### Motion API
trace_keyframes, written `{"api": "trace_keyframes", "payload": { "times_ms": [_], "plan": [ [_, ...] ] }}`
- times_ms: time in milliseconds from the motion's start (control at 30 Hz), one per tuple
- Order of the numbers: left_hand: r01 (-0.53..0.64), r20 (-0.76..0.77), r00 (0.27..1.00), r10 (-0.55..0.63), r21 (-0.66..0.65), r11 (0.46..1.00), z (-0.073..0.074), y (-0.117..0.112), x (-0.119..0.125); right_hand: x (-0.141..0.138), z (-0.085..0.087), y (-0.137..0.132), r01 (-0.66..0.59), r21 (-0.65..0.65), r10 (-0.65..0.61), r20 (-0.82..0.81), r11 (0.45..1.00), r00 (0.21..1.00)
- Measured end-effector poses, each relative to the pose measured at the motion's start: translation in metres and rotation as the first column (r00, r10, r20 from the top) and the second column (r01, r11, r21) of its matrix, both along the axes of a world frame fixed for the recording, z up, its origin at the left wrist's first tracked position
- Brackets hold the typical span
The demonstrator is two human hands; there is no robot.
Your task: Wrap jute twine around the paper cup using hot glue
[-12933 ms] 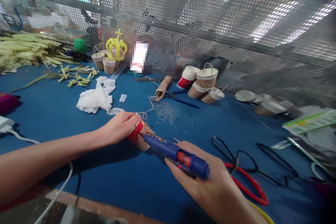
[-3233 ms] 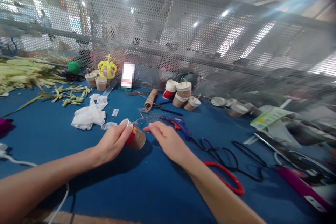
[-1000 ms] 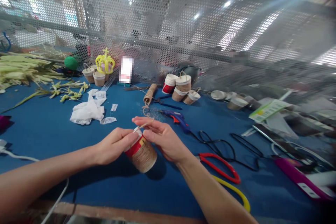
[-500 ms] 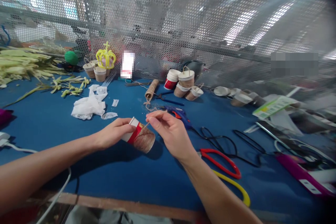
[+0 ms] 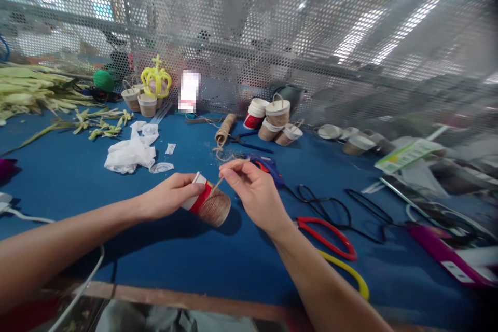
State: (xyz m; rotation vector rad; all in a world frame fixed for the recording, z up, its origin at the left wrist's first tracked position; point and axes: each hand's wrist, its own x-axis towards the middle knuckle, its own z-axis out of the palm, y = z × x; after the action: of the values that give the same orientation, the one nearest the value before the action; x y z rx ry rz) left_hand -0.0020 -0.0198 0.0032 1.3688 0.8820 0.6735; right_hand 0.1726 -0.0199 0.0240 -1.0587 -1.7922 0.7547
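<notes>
L hand (image 5: 171,194) (mine) grips cup (image 5: 216,208) near its white rim, thumb along the near side; cup is tipped over, rim twd my L, base twd my R, held over blue table (image 5: 175,270). Lower part wound w/ twine (image 5: 217,185); red & white print shows btwn winding & rim. R hand (image 5: 251,187) (mine) pinches a length of twine btwn thumb & fingertips, just off the cup's upper side; the strand slants from cup to fingers.

Surroundings: roll (image 5: 225,129) beyond R hand, tilted on table, twine trailing from its near end; pliers (image 5: 252,146) just R of it. Glue gun (image 5: 269,167) lies immed. behind R hand, partly hidden. Red handle (image 5: 351,253) & yellow handle (image 5: 357,276) beside R forearm, yellow one partly covered. White cloth (image 5: 130,154) crumpled, L of cup & farther back. Rear: stacked plain cups (image 5: 257,109) next to twine-clad pails (image 5: 278,114), near mesh panel (image 5: 233,26); far L, husks (image 5: 31,88) & green ball (image 5: 103,80).
</notes>
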Motion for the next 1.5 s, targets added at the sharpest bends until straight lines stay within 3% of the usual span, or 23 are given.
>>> {"api": "trace_keyframes", "payload": {
  "times_ms": [400,767,1500],
  "plan": [
    [0.047,-0.02,0.999,-0.047,0.033,0.998,0.0084,-0.0046,0.0001,-0.0004,-0.0049,0.0042,0.042,-0.054,-0.04,0.054,0.998,0.998],
    [0.049,0.008,0.999,-0.05,0.015,0.999,0.0046,-0.0057,-0.0001,-0.0027,-0.003,-0.0002,0.05,-0.01,-0.049,0.055,0.999,0.997],
    [0.052,0.125,0.991,-0.048,-0.026,0.998,0.001,-0.0073,-0.0015,-0.0052,-0.0066,0.0014,0.02,-0.122,-0.003,0.136,0.992,0.991]
  ]
}}
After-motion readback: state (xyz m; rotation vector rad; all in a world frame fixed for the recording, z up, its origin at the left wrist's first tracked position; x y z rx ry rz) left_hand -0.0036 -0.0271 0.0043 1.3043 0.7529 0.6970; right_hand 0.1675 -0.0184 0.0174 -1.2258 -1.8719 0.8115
